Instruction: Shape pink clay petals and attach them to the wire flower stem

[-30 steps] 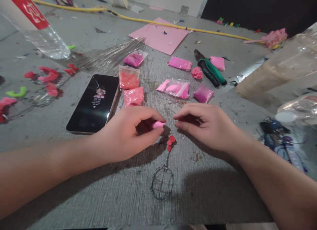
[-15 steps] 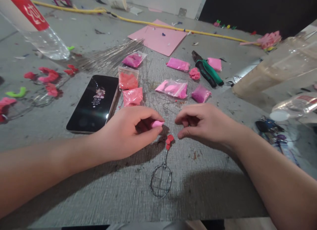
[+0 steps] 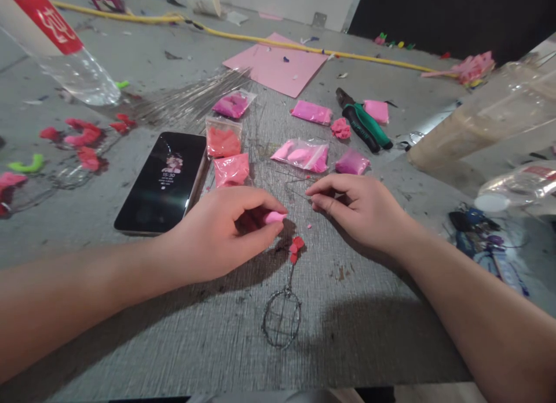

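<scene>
My left hand [image 3: 234, 232] pinches a small lump of pink clay [image 3: 274, 217] between thumb and fingertips. My right hand [image 3: 360, 203] is closed at thumb and index finger. Its fingertips are by a thin wire [image 3: 297, 191] lying on the table; whether they grip it or anything else is hidden. Between and below the hands lies a small wire piece [image 3: 282, 321], a round mesh loop with a stem. Red clay bits [image 3: 296, 249] sit on the stem's end. A tiny pink crumb [image 3: 309, 226] rests on the table beneath the right fingers.
A phone [image 3: 163, 183] lies left, beside orange clay packets [image 3: 223, 141]. Pink clay packets [image 3: 302, 155] and green-handled pliers [image 3: 365, 122] lie ahead. A wire bundle [image 3: 191, 96], a water bottle [image 3: 73, 50], red clay pieces [image 3: 84, 134] and a large clear container [image 3: 473, 116] surround the work area.
My right hand has shifted slightly forward, and its thumb and index finger have come together. The tiny pink crumb now shows below it. My left hand stays nearly still with the pink clay.
</scene>
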Motion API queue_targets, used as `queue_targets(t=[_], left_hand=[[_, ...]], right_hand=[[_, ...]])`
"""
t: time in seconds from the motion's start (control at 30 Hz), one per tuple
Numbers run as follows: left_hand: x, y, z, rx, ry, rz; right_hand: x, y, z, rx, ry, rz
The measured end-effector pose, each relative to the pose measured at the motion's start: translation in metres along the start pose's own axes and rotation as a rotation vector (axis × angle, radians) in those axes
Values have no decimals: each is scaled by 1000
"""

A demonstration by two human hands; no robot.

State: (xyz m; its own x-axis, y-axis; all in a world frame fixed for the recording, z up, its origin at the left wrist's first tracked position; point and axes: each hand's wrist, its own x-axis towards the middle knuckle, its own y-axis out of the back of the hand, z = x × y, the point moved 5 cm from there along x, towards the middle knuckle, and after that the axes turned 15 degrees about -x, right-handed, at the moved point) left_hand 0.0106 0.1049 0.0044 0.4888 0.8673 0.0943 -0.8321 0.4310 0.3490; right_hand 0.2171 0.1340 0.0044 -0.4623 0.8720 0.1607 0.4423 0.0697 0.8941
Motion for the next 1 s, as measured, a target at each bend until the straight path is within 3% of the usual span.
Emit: queue_targets(t=[0.1, 0.17, 0.3, 0.4, 0.77, 1.0], left_hand=[[0, 0, -2, -14, 3, 17], [0, 0, -3, -52, 6, 25], [1, -2, -5, -127, 28, -1], [2, -2, -3, -100, 29, 2], [2, -2, -1, -107, 15, -31], [0, 2, -4, 57, 9, 54]], right_hand=[[-4, 5, -10, 11, 26, 122], [-8, 8, -23, 0, 120, 187], [-16, 5, -47, -1, 345, 231], [-18, 1, -53, -24, 401, 243], [-17, -3, -53, -66, 356, 162], [-18, 18, -34, -148, 108, 423]])
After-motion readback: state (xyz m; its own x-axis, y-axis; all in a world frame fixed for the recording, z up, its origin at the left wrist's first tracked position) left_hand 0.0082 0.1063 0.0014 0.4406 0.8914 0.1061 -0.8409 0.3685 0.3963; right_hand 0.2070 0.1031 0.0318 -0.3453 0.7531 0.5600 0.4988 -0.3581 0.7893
